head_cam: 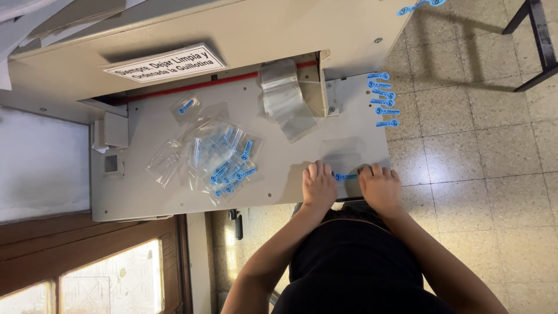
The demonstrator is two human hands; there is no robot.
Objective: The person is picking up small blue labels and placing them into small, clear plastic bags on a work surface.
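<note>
Grey metal table (151,192) over tiled floor (482,151); left hand (319,187) and right hand (381,187) press flat, fingers spread, on a clear bag (343,152).

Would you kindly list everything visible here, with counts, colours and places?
Work table: one, grey, centre, part of a cutting machine.
Sign: one, white with dark lettering, on the machine housing above the table.
Red strip: one, along the housing's lower edge.
Pile of labelled bags: one heap, clear with blue labels, table's left half; count unclear.
Stack of plain bags: one, clear, near the housing.
Blue stickers: about six, stuck along the table's right edge.
Bag being labelled: one, clear, by the hands, with a blue sticker on its near edge.
Floor: speckled tiles, right.
Left hand: flat on the bag.
Right hand: flat on the bag.
</note>
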